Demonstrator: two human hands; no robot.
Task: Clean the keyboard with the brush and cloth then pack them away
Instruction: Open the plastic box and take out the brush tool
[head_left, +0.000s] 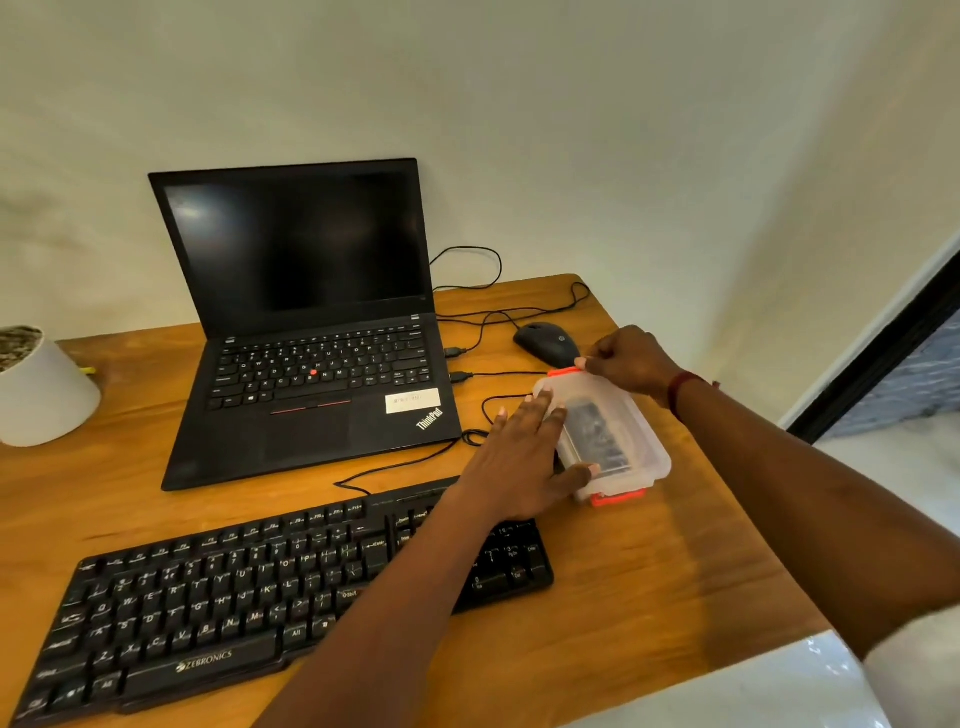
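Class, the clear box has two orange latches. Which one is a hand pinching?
The far latch, at the end nearest the mouse: the right hand pinches it. The near latch, by the keyboard, has no fingers on it.

Before me is a wooden desk (649, 597), warm honey-brown with a visible grain. Its far edge meets the wall at twelve o'clock and its rounded far corner lies toward one o'clock. That wall (571, 130) is plain, pale cream and matt, with faint uneven shading at ten o'clock. A second wall (841, 208) turns toward me at two o'clock, the corner a soft crease. At three o'clock a dark frame (883, 353) runs at a slant (door or window, I cannot tell), with a grey-blue rough surface (922, 382) behind it. The floor (701, 696) at five o'clock is white and glossy, catching small bright glints. The light is soft and warm.
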